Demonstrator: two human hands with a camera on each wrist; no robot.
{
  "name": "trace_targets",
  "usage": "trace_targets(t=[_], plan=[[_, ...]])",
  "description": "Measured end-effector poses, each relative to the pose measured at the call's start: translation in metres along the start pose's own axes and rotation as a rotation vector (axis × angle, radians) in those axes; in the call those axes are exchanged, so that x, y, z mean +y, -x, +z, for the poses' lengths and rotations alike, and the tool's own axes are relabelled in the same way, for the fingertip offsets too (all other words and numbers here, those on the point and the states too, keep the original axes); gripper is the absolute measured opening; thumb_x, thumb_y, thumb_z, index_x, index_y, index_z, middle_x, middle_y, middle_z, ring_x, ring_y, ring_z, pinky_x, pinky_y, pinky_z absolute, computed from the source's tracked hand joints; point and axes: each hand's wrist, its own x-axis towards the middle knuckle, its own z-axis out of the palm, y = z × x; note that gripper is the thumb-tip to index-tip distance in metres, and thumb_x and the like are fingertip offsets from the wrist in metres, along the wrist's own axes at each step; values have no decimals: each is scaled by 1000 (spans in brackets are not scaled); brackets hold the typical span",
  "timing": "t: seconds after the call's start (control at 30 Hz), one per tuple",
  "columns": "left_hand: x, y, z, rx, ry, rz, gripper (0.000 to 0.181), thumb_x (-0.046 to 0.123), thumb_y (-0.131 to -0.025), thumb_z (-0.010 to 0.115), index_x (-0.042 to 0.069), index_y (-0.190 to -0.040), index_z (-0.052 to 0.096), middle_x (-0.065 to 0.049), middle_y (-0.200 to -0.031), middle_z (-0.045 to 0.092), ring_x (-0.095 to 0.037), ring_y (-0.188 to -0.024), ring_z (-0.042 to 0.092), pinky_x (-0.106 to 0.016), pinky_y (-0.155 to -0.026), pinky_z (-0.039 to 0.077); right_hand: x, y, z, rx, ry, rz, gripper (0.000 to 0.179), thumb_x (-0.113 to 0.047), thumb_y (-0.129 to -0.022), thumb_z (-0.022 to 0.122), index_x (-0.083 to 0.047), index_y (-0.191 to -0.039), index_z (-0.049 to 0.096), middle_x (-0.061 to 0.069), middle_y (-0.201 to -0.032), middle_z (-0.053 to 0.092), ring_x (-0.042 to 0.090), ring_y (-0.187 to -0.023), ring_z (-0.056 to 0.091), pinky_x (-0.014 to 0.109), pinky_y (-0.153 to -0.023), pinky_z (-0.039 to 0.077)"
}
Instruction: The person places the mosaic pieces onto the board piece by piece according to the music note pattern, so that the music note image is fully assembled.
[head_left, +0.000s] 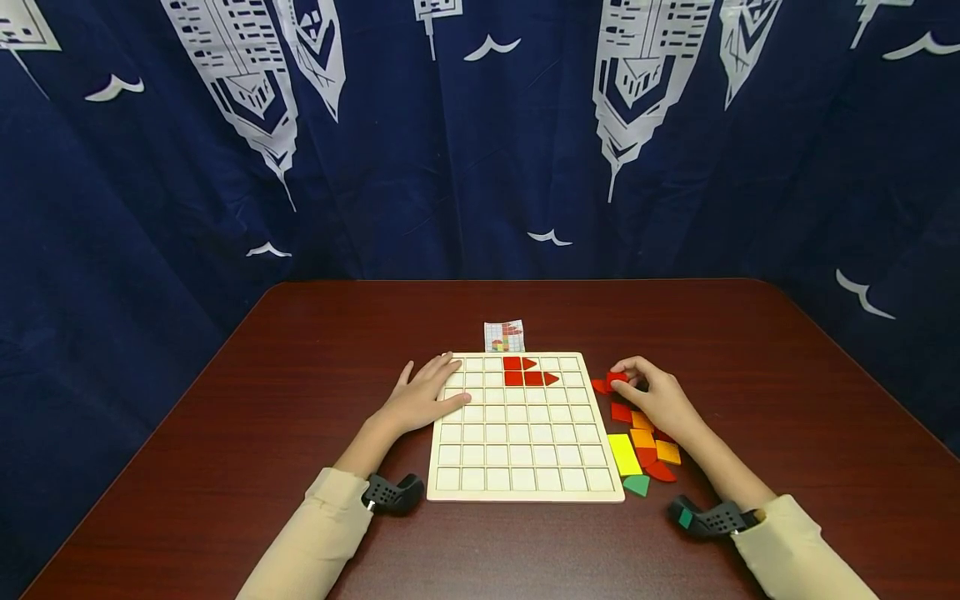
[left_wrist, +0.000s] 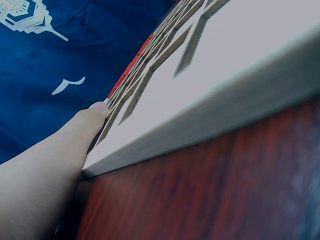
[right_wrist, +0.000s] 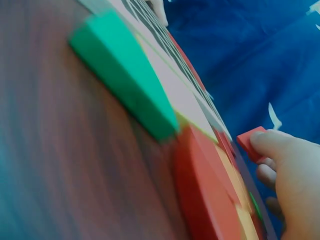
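In the head view a pale grid board (head_left: 525,435) lies on the table, with several red pieces (head_left: 513,378) set in its upper cells, the rightmost ones pointed. My left hand (head_left: 416,404) rests on the board's upper left edge, fingers extended and thumb lying over the grid. Beyond the board's right side, my right hand (head_left: 663,406) pinches a small red block (head_left: 617,378) between thumb and fingers. The right wrist view shows this red block (right_wrist: 250,144) held up at the thumb tip. Another red piece (head_left: 600,386) lies just left of those fingertips.
Loose pieces lie along the board's right side: a yellow block (head_left: 624,455), a green piece (head_left: 637,485), orange blocks (head_left: 667,452) and a curved red piece (head_left: 661,472). A small printed card (head_left: 504,336) lies behind the board. A dark blue curtain (head_left: 480,167) hangs behind the table.
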Motion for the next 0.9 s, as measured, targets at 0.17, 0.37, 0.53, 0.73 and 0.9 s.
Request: trace_targets(t=[0.17, 0.37, 0.53, 0.73, 0.9], plan=[[0, 0, 1, -2, 1, -4, 71, 60, -87, 41, 22, -145, 24, 0, -154, 13, -17, -142, 11, -51, -112, -4, -12, -1, 11, 8, -49, -5, 24, -29, -88, 58, -13, -105, 55, 5, -83, 54, 11, -64, 44, 21, -51, 36], [-1, 0, 1, -3, -5, -5, 71, 60, -88, 41, 22, -145, 24, 0, -154, 13, -16, -142, 11, -51, -113, -4, -29, -3, 27, -2, -108, -23, 20, -23, -87, 61, -12, -103, 56, 3, -78, 55, 8, -61, 44, 20, -51, 36], [-1, 0, 1, -1, -3, 0, 71, 60, -88, 41, 21, -145, 25, 1, -154, 13, -16, -142, 12, -51, -113, -4, -44, -5, 39, -14, -152, -18, 18, -21, -86, 62, -13, -102, 57, 2, -77, 55, 9, -62, 44, 19, -54, 36], [-1, 0, 0, -5, -3, 5, 71, 59, -88, 41, 21, -145, 24, 0, -154, 12, -17, -142, 11, -51, -113, -4, -61, -9, 52, -33, -166, -12, 17, -18, -86, 62, -11, -101, 58, 3, -81, 57, 12, -67, 47, 20, -59, 38], [-1, 1, 0, -2, 0, 8, 71, 59, -88, 41, 22, -145, 24, 0, -154, 12, -18, -142, 12, -52, -112, -4, -70, -13, 62, -57, -170, -19, 17, -16, -87, 61, -10, -102, 58, 4, -84, 60, 13, -68, 49, 20, -60, 39]])
